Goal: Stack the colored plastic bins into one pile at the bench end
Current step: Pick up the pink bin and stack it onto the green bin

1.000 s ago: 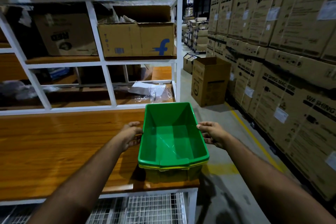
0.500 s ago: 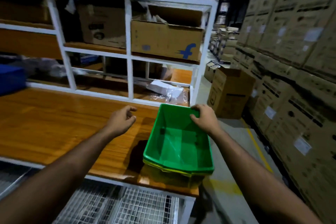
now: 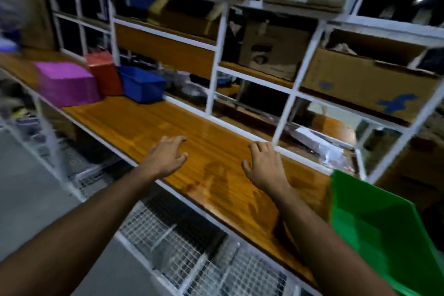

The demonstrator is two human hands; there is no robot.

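Over the wooden bench [image 3: 168,125] both hands, left [image 3: 165,157] and right [image 3: 265,167], hover loose and empty between pickups, green bin [image 3: 374,228] parked at the end, so next is probably grabbing 1 of the 3 far bins, maybe the blue one [image 3: 141,84].

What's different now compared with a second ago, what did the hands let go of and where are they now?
Both hands released the green bin, which stays at the bench end. The left hand and right hand now hover open over the bare wood, and the view has swung left toward the purple bin, red bin and blue bin, not yet stacked.
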